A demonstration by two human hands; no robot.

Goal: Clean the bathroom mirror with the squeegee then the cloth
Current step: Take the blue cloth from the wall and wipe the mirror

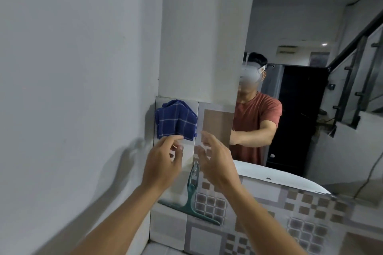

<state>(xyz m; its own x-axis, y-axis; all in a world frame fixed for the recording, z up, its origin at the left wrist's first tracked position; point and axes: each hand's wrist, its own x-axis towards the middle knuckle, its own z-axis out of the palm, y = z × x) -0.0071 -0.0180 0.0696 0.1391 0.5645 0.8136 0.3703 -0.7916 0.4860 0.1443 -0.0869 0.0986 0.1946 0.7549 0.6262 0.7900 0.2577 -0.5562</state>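
A blue checked cloth hangs on the tiled wall at head height. My left hand is just under it, thumb and fingertips pinched at the cloth's bottom edge. My right hand is raised beside it, fingers spread, holding nothing. A teal squeegee hangs on the tiles below my hands, handle up, blade at the bottom. The mirror fills the wall to the right and reflects a person in a red shirt.
A white wall runs along the left and a white pillar stands above the tiles. A white basin rim and patterned tiles lie below the mirror. The mirror reflects a staircase railing and a dark doorway.
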